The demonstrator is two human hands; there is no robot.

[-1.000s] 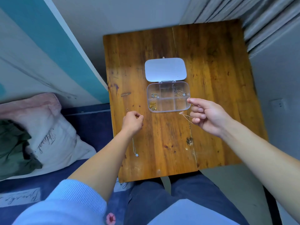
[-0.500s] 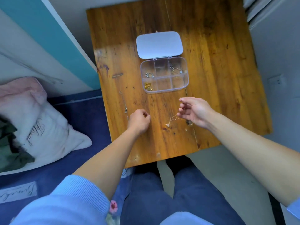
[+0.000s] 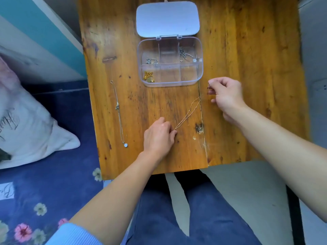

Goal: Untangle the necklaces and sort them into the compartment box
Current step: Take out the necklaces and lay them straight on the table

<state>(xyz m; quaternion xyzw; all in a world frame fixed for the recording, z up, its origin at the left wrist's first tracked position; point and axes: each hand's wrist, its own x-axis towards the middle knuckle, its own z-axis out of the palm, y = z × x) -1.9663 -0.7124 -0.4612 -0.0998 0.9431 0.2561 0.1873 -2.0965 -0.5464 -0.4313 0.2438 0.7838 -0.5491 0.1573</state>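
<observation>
A thin gold necklace (image 3: 188, 114) is stretched across the wooden table (image 3: 247, 68) between my two hands. My left hand (image 3: 158, 137) pinches its lower end; my right hand (image 3: 225, 96) pinches the upper end, just right of the box. The clear compartment box (image 3: 169, 61) lies open with its white lid (image 3: 167, 18) flipped back. It holds a gold chain (image 3: 148, 76) at front left, a silver piece (image 3: 151, 61) at back left and a silver necklace (image 3: 187, 54) at back right. A silver necklace with a white pendant (image 3: 118, 112) lies straight at the table's left.
A dark knot (image 3: 199, 128) marks the table near the gold chain. A white pillow (image 3: 26, 121) rests on a blue floral bedsheet (image 3: 53, 191) to the left. My legs in blue trousers (image 3: 177, 218) are below the table's front edge.
My hands have drawn apart, pulling the gold necklace out straight. My left hand let go of the silver pendant necklace and took the gold chain's end. The view tilted down toward the table.
</observation>
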